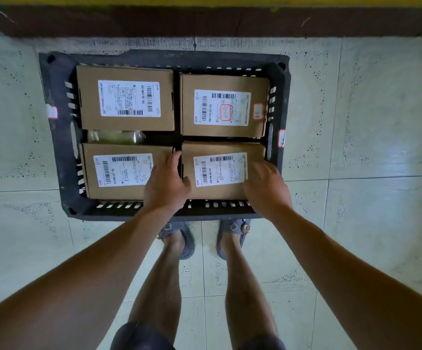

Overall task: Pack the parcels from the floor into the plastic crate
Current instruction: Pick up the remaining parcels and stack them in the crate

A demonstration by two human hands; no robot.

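Note:
A dark plastic crate [58,137] stands on the tiled floor just ahead of my feet. Several brown cardboard parcels with white shipping labels fill it: far left parcel [125,97], far right parcel [224,104], near left parcel [119,170] and near right parcel [220,170]. My left hand [165,180] lies at the near right parcel's left edge, fingers reaching into the gap between the two near parcels. My right hand [266,185] rests on that parcel's right end, fingers fairly straight. A clear plastic-wrapped item [116,136] shows in the gap between the left parcels.
A dark brown skirting and wall [205,21] run just behind the crate. Pale speckled floor tiles [369,109] spread to both sides. My feet in grey sandals [179,238] stand right against the crate's near rim.

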